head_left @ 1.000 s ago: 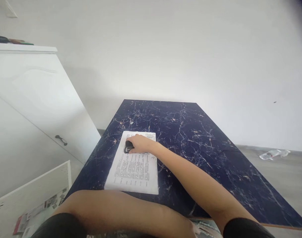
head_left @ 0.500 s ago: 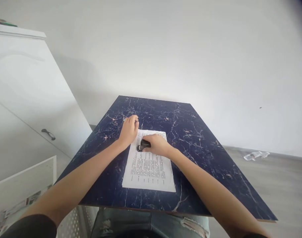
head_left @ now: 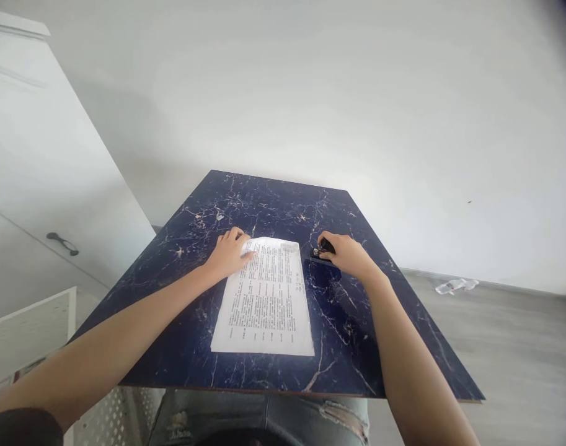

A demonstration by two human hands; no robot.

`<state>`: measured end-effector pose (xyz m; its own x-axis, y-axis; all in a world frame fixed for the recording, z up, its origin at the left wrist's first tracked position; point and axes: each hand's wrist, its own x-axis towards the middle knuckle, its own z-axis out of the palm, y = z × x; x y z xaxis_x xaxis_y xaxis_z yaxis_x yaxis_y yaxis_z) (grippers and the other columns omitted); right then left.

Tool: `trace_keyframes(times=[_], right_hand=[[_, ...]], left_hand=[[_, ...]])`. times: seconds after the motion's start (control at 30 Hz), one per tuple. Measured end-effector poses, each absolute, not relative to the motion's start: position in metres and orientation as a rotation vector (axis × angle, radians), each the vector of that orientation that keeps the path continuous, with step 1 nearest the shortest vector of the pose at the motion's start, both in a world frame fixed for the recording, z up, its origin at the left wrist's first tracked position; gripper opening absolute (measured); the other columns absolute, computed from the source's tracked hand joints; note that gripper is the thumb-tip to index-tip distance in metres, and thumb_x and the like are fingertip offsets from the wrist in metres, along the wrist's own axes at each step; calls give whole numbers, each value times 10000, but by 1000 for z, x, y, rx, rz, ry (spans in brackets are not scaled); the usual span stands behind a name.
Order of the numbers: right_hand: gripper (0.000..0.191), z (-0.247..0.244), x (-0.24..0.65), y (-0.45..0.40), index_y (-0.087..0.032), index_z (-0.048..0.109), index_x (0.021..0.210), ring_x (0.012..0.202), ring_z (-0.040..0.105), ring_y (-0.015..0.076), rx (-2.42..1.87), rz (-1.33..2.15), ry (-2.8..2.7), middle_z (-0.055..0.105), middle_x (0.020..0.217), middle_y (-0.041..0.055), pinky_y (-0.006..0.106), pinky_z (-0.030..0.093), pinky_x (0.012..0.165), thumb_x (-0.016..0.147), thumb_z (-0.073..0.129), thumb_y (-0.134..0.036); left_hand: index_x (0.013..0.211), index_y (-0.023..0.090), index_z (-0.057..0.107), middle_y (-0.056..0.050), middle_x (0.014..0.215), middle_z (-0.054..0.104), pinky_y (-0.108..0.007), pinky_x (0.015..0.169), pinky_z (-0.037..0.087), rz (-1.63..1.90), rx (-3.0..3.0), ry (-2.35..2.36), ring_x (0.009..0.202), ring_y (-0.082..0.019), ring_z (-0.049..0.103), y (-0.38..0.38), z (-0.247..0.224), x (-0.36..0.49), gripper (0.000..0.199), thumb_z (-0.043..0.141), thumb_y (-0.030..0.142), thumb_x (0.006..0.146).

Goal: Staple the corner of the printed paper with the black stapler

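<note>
A printed sheet of paper [head_left: 268, 297], or a thin stack of them, lies on the dark blue marble-patterned table [head_left: 348, 365]. At its upper left corner my left hand [head_left: 231, 251] grips the edge, thumb on the printed face and fingers at the far side. To the right of the paper, my right hand [head_left: 350, 253] is closed around a small black stapler [head_left: 326, 247], whose metal jaw end points left toward the sheet. The stapler is just above or on the tabletop; which one I cannot tell.
A small pale scrap [head_left: 220, 217] lies on the table beyond my left hand. White cabinet doors [head_left: 45, 155] with a dark handle stand at the left. Clear plastic packaging [head_left: 455, 285] is on the floor to the right, by the wall [head_left: 310, 93].
My right hand has carried the stapler from above the paper to its right side. My left hand has come down from beyond the paper's corner onto it, gripping it.
</note>
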<state>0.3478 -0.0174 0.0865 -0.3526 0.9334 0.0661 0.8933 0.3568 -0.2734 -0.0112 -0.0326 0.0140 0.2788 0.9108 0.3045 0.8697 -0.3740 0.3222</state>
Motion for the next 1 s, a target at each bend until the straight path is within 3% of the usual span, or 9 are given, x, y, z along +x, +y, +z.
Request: trace_keyframes(times=[0.27, 0.43, 0.53, 0.7, 0.83, 1.0], right_hand=[[281, 73, 343, -12, -284, 646, 1113, 838, 639, 238, -1559, 227, -2502, 726, 994, 49, 314, 377, 673, 842, 678, -218], [286, 62, 343, -8, -271, 651, 1110, 899, 658, 252, -1507, 286, -2481, 743, 1039, 51, 321, 394, 699, 842, 700, -185], [290, 61, 339, -8, -268, 658, 1129, 938, 669, 252, -1470, 327, -2434, 749, 1088, 52, 325, 421, 738, 854, 706, -191], [304, 63, 329, -12, -279, 685, 1152, 971, 684, 256, -1407, 421, -2441, 758, 1085, 39, 346, 461, 789, 858, 714, -209], [369, 64, 326, -13, -287, 690, 1203, 1018, 684, 277, -1403, 413, -2441, 754, 1142, 50, 380, 495, 822, 843, 729, -219], [385, 72, 337, -14, -283, 685, 1265, 1122, 679, 282, -1315, 570, -2356, 733, 1252, 76, 444, 520, 968, 909, 713, -427]], left_hand=[[1114, 222, 589, -55, 1151, 647, -411, 1026, 478, 1022, 2216, 1453, 1084, -242, 637, -33, 25, -11, 211, 642, 275, 916], [1207, 236, 555, -43, 1248, 662, -376, 996, 492, 1088, 2039, 1363, 1080, -225, 646, -29, 28, -13, 394, 719, 293, 853], [1266, 236, 547, -57, 1288, 659, -389, 1005, 504, 1084, 2013, 1329, 1083, -228, 654, -28, 27, -13, 450, 716, 303, 854], [1051, 237, 709, -41, 1165, 755, -474, 1116, 450, 973, 2068, 1288, 1132, -262, 685, -31, 27, -6, 174, 634, 327, 923], [1094, 239, 751, -52, 1201, 770, -492, 1126, 458, 985, 2000, 1317, 1153, -273, 699, -33, 28, -3, 221, 657, 316, 908], [1094, 241, 753, -58, 1218, 768, -507, 1135, 456, 958, 2000, 1315, 1164, -281, 699, -33, 28, -4, 229, 656, 335, 909]])
